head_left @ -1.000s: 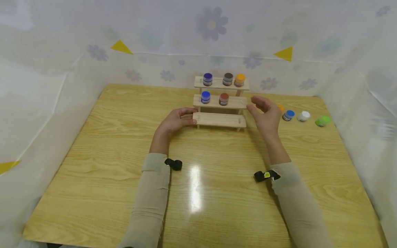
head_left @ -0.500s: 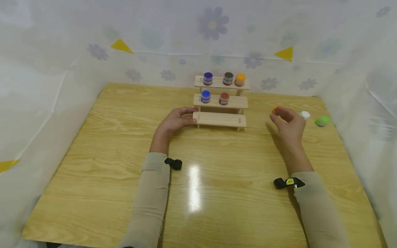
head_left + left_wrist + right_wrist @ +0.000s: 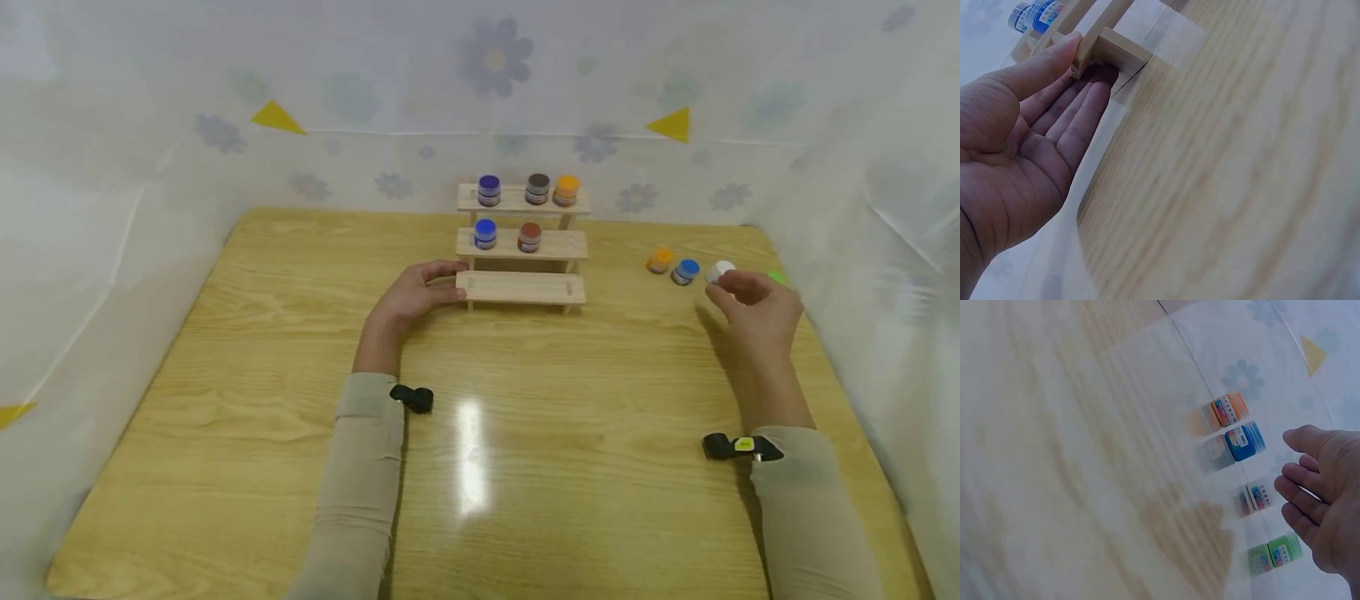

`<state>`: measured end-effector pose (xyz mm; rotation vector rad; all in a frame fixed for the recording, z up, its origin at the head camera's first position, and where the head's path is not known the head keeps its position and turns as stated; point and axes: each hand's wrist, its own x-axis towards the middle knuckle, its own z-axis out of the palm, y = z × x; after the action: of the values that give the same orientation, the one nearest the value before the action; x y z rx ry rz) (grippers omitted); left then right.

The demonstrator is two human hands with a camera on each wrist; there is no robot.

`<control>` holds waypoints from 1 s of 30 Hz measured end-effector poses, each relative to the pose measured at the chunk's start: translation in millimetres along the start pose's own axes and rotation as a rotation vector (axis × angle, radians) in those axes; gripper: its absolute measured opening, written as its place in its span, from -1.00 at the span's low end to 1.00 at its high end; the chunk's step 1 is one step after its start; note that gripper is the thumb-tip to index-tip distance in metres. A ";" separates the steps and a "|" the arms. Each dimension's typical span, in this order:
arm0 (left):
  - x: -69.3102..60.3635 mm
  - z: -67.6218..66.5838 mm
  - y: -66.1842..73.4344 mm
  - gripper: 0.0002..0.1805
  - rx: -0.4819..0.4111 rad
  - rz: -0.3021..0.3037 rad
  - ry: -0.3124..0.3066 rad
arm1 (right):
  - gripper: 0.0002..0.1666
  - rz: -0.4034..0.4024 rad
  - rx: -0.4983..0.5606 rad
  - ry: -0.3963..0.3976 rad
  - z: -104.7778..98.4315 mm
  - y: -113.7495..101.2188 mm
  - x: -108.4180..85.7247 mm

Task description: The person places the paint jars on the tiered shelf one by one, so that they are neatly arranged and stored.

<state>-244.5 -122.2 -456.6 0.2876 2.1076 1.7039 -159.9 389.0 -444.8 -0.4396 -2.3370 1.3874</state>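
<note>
Since the earlier frame, your right hand [image 3: 761, 321] has swung rightward, past the orange-capped jar [image 3: 660, 261] and the blue-capped jar [image 3: 686, 272], to the white-capped jar [image 3: 721, 272] in the upper right of the head view. Its thumb and fingers are loosely curved and parted, gripping nothing; you can't tell whether a fingertip touches the jar. Near the centre, your left hand [image 3: 412, 293] stays pinching the left end of the bottom shelf [image 3: 521, 287] on the wooden rack [image 3: 557, 244], thumb on one side, fingers on the other.

If you mean to take the white-capped jar, bring thumb and fingertips to opposite sides of its body, below the cap, and close gently so it doesn't tip. Mind the green-capped jar [image 3: 1283, 551], lower in the right wrist view; your knuckles could brush it. Keep the left pinch steady: a tug might topple the five jars [image 3: 529, 238] on the upper shelves.
</note>
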 end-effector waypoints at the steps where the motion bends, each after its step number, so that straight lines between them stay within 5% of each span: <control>1: -0.5 -0.8 -0.1 -0.39 0.006 0.003 0.001 | -0.49 0.013 -0.020 -0.009 -3.2 1.2 0.0; 10: -3.3 0.0 0.9 -0.41 -0.020 0.006 -0.013 | -0.46 0.171 -0.069 0.001 -32.7 9.2 2.1; 17: -1.7 0.8 4.7 -0.40 -0.032 0.006 -0.004 | -0.55 0.294 -0.041 0.090 -50.5 13.9 9.0; 30: -2.3 0.7 3.3 -0.40 -0.046 0.004 -0.010 | -0.30 0.360 -0.024 0.219 -41.4 35.7 24.2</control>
<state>-242.4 -121.7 -453.1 0.2866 2.0594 1.7466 -158.8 448.0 -454.3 -1.0069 -2.1687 1.3814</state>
